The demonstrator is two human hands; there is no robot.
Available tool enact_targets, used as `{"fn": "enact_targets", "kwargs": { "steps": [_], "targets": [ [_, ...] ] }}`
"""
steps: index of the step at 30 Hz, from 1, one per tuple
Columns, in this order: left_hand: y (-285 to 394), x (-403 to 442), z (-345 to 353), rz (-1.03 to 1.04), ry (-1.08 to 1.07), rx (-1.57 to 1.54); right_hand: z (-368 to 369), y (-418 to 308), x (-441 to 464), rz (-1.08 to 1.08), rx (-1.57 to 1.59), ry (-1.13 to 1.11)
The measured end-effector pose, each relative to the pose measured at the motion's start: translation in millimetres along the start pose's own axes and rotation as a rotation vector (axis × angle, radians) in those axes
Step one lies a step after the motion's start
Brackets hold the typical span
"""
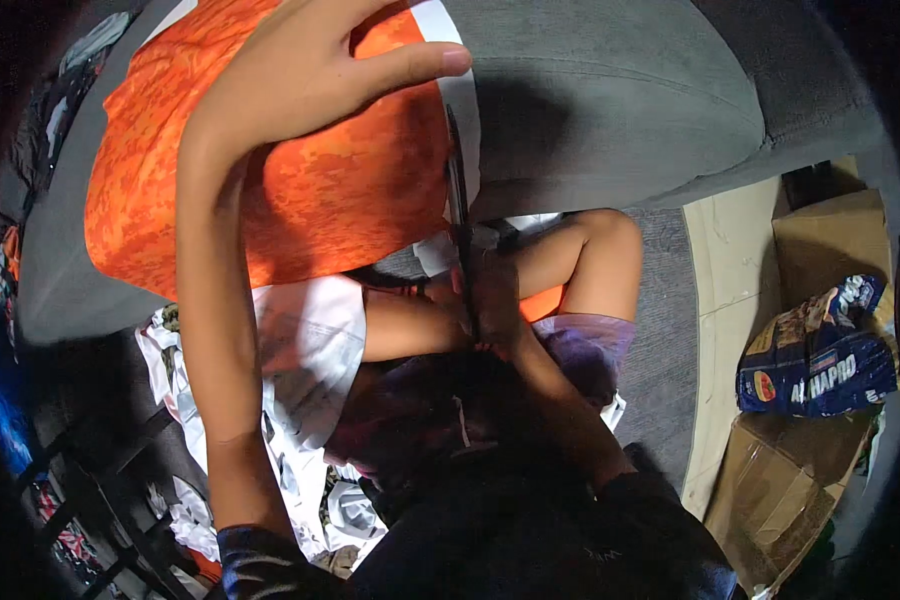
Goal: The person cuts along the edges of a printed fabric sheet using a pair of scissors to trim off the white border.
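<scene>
An orange camouflage-patterned cloth (340, 190) with a white border lies over a grey cushioned seat and hangs over its front edge. My left hand (300, 70) rests flat on the cloth, thumb stretched toward the white border; its other fingertips run past the top of the view. In shadow above my lap, my right hand (492, 300) is closed around a pair of dark scissors (458, 185). Their long blades point away from me, along the line where orange meets white. The handles are mostly hidden in the hand.
White fabric scraps (315, 340) lie by my left leg, with more crumpled pieces on the floor. To the right are a cardboard box (830, 240), a dark blue printed bag (820, 360) and another opened carton (780, 490). The grey seat (610, 100) spans the front.
</scene>
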State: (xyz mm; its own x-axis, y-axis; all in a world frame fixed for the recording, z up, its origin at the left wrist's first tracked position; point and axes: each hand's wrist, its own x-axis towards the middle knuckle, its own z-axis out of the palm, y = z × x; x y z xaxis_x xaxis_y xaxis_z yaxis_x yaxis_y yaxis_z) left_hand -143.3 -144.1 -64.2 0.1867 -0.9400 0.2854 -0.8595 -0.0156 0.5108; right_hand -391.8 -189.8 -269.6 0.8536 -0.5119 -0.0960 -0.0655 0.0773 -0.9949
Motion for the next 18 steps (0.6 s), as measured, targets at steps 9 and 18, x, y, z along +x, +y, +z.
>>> {"fn": "enact_targets", "kwargs": {
  "steps": [9, 18],
  "targets": [
    [-0.8, 0.3, -1.0, 0.019, 0.006, -0.007, -8.4, 22.9, 5.7, -0.374, -0.371, -0.022],
    [0.7, 0.5, -1.2, 0.022, 0.006, -0.004, -7.2, 17.4, 4.8, -0.449, -0.411, -0.004]
  ]
}}
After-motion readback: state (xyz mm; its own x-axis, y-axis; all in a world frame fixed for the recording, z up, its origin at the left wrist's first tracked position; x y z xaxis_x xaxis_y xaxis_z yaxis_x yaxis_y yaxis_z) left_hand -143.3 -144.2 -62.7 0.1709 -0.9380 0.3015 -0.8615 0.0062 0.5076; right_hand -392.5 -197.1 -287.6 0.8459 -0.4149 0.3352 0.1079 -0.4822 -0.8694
